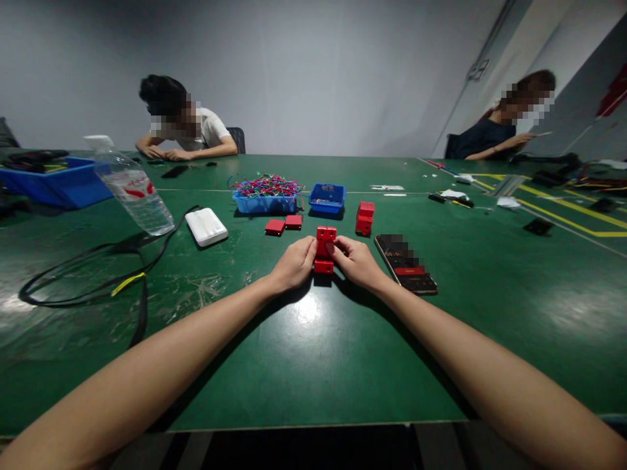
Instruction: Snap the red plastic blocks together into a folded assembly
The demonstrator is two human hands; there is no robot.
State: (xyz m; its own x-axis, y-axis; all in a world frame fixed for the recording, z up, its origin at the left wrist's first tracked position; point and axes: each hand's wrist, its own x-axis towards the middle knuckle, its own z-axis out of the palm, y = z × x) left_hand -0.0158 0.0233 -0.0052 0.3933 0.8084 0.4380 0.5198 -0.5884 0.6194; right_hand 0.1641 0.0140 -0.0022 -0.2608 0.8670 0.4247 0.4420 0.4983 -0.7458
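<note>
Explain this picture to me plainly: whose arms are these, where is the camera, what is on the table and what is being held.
The camera sits on a person's head, looking forward and down, so the two bare arms are that person's own. The left hand and right hand together hold a red block that stands on another red piece on the green table. Beyond lie two flat red pieces, a red stack, a tray of coloured wires and a small blue bin. A phone lies to the right; a white box, a water bottle and black cables to the left. Two other people sit at the far side.
</note>
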